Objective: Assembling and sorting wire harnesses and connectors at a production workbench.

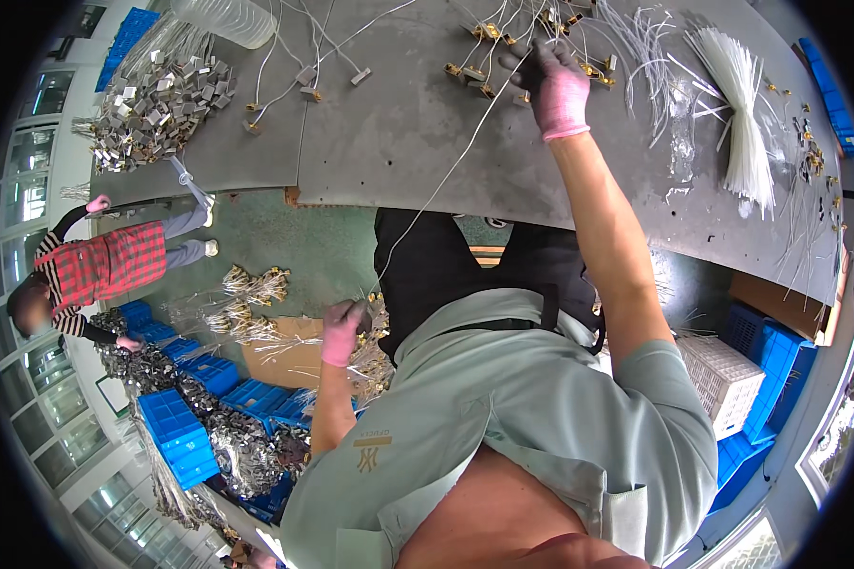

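Note:
My right hand (558, 90), in a pink glove with dark grey fingers, reaches over the grey table into a cluster of brass-coloured connectors (484, 32) on white wires. Its fingers are bent together, and what lies between them is hidden. A long white wire (449, 175) slants from those fingertips across the table edge toward my lap. Low at my left side, my left hand (343, 332), gloved alike, is closed at the wire's lower end. Just beside it hangs a bunch of wires with connectors (375, 346).
On the grey table (389, 114) lie a heap of metal-ended cables (157, 109), a clear plastic bottle (230, 19) and a white wire bundle (738, 119). Blue crates (176, 436) and cable piles fill the lower left. A person in a red checked apron (114, 261) works there. A white crate (721, 379) stands right.

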Tool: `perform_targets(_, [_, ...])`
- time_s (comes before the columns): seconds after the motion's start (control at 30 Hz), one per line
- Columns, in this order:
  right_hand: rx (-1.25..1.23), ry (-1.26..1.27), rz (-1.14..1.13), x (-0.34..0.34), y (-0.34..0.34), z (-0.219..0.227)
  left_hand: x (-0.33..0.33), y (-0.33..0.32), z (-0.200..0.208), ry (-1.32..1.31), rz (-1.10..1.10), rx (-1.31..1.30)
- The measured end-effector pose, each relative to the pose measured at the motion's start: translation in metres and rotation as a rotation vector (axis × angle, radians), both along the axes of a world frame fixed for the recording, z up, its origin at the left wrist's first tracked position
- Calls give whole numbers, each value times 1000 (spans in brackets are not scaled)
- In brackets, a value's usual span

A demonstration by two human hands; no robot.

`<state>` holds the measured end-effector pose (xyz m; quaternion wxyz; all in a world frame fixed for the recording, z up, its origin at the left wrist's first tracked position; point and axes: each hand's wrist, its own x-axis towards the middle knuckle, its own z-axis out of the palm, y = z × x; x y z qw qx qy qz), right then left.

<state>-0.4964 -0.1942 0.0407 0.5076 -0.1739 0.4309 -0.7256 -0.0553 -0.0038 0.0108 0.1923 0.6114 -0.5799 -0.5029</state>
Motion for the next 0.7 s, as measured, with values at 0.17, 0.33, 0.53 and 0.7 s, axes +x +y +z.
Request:
perform_targets(0.17, [-43, 49, -59, -2, 3, 7, 22, 10, -25, -26, 64, -28])
perform_targets(0.33, [2, 49, 2, 3, 17, 14, 10, 6, -8, 69, 80, -12])
perform_targets(0.53, [-48, 46, 44, -20, 21, 26, -5, 0, -5, 100, -22, 11])
perform_targets(0.7, [9, 89, 395, -19, 37, 40, -16, -2, -11, 514, 35, 140])
